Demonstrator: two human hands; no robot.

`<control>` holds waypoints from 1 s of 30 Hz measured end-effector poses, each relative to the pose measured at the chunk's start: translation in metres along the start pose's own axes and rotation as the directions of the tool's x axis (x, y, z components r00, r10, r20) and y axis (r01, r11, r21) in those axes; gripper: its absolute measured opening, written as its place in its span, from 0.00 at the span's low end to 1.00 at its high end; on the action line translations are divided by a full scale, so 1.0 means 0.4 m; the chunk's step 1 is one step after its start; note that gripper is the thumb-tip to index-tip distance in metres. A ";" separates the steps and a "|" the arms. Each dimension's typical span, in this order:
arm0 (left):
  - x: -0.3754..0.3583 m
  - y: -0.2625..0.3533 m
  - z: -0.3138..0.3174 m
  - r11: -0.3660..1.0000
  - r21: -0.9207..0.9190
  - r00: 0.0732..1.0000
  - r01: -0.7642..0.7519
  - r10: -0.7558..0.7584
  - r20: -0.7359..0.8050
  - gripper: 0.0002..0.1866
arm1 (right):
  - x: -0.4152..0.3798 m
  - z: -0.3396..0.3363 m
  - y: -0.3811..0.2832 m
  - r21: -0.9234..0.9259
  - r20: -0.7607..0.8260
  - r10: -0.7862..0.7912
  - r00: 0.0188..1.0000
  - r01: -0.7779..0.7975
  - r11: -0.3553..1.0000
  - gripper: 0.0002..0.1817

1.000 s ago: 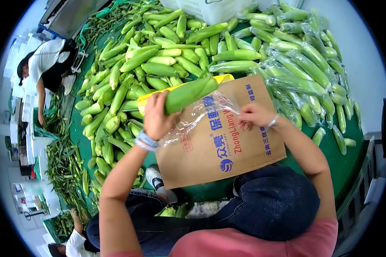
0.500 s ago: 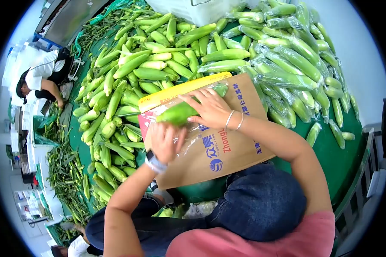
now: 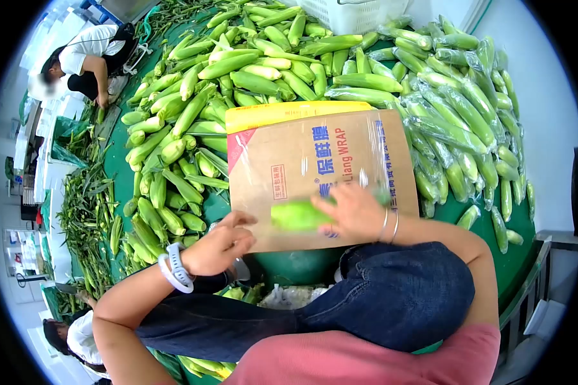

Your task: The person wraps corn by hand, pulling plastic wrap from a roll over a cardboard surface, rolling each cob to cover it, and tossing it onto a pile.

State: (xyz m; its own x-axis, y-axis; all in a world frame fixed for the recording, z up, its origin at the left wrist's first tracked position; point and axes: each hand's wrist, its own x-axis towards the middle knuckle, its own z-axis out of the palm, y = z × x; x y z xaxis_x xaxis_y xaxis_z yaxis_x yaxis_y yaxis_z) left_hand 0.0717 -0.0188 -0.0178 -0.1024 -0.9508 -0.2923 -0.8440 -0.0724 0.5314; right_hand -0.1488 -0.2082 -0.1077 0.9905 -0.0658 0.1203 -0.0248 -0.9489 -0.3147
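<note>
Right hand (image 3: 353,215) pressed over the corn cob (image 3: 298,215), fingers curled round it on the cling-wrap box (image 3: 315,173) at frame centre — rolling film around it, apparently. Left hand (image 3: 219,244) loosely open, empty, at the box's lower-left edge. Next: tear film cleanly, likely. Green desk (image 3: 488,237) piled with husked corn (image 3: 237,77).
</note>
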 end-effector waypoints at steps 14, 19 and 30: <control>0.369 0.024 0.111 0.794 0.592 0.972 0.137 0.007 -0.234 0.49 | 0.386 -0.010 0.270 -0.151 -0.148 0.428 0.892 -0.448 0.881 0.09; 0.520 -0.065 0.004 0.899 0.406 0.982 0.164 -0.109 -0.156 0.44 | 0.363 -0.088 0.318 -0.058 0.274 0.491 0.827 -0.495 0.867 0.12; 0.151 -0.071 0.105 0.977 -0.210 0.362 -0.047 0.212 0.908 0.43 | 0.282 0.031 0.343 0.062 0.171 0.451 0.876 -0.466 0.882 0.15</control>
State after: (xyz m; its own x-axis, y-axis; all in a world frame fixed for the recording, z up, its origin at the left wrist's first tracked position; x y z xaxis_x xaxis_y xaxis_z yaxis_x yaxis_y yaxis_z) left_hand 0.0672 -0.0618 -0.0838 -0.6942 -0.0861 -0.7146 -0.7091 -0.0889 0.6995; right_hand -0.0390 -0.3420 -0.1489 0.8797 -0.4326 -0.1977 -0.4754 -0.7874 -0.3925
